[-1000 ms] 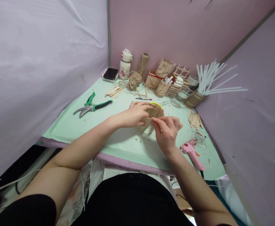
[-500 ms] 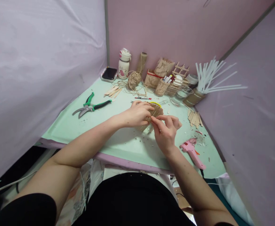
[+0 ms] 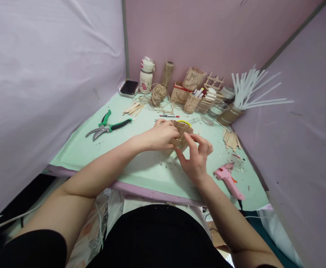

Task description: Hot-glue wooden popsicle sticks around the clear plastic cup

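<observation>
A small piece built from wooden craft sticks (image 3: 183,132) is held just above the pale green table (image 3: 140,163). My left hand (image 3: 161,136) grips its left side, fingers curled round it. From the near right side, my right hand (image 3: 194,158) pinches the piece's edge between thumb and forefinger, the other fingers spread. A yellow ring (image 3: 185,122) peeks out just behind the piece.
Green-handled cutters (image 3: 108,126) lie to the left, a pink glue gun (image 3: 227,179) to the right. Loose craft sticks (image 3: 231,139), a red pen (image 3: 168,116), twine (image 3: 157,95), a phone (image 3: 129,87), a bottle (image 3: 146,75), stick-built holders (image 3: 192,100) and white rods (image 3: 252,93) line the back. Fabric walls close in.
My right hand has opened from a tight pinch on top of the piece to a looser grip on its near right edge. The left hand has hardly moved.
</observation>
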`<state>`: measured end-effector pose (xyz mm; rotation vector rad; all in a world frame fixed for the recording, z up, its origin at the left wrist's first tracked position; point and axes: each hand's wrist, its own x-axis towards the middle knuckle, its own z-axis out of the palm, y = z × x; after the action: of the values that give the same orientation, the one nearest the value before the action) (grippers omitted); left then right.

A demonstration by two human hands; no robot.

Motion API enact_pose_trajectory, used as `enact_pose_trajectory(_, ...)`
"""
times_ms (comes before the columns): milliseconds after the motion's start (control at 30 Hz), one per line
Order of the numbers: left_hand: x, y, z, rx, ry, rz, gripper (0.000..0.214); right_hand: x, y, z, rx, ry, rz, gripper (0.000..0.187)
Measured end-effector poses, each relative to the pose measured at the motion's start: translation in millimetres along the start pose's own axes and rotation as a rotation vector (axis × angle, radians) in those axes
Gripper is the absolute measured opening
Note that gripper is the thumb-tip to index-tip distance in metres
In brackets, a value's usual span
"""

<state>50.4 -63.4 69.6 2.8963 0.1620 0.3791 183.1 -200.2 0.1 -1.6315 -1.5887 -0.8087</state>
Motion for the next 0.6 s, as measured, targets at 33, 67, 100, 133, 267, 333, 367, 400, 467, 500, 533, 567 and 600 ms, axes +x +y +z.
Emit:
enact_pose_trajectory(33,0,0,-0.7,0.011,-0.017,-0.009,0.010,-3,0,0,-0.003,0.028,-0.007,0.056)
enact_pose_trajectory(67,0,0,-1.2,0.025,-0.036,-0.020,0.011,-6,0,-1,-0.008,0.051,-0.010,0.063)
enact_pose_trajectory(100,1,0,-1.6,0.041,-0.050,-0.026,0.011,-9,0,-1,-0.015,0.061,-0.010,0.066)
enact_pose_trajectory(133,2,0,-2.1,0.053,-0.051,-0.024,0.011,-13,1,0,-0.023,0.057,-0.004,0.068)
enact_pose_trajectory(267,6,2,-6.0,0.083,-0.064,-0.001,0.009,-21,1,5,-0.043,-0.047,0.032,0.079)
enact_pose_trajectory(333,9,5,-8.8,0.103,-0.088,0.005,0.010,-21,0,8,-0.057,-0.088,0.046,0.086)
enact_pose_trajectory(367,10,6,-10.0,0.116,-0.100,0.006,0.011,-20,-1,10,-0.066,-0.103,0.051,0.089)
enact_pose_trajectory(400,11,7,-11.0,0.127,-0.112,0.007,0.013,-19,-2,11,-0.076,-0.116,0.056,0.091)
enact_pose_trajectory(467,13,9,-11.6,0.148,-0.138,0.006,0.015,-17,-4,13,-0.097,-0.147,0.066,0.092)
enact_pose_trajectory(500,14,9,-11.4,0.161,-0.152,0.004,0.016,-16,-5,14,-0.106,-0.164,0.071,0.091)
enact_pose_trajectory(533,14,9,-11.0,0.177,-0.164,0.000,0.016,-15,-6,14,-0.115,-0.180,0.079,0.090)
enact_pose_trajectory(567,15,9,-10.4,0.190,-0.175,-0.001,0.018,-15,-7,14,-0.123,-0.193,0.088,0.088)
enact_pose_trajectory(600,14,9,-9.7,0.199,-0.181,-0.001,0.019,-14,-8,14,-0.130,-0.202,0.098,0.086)
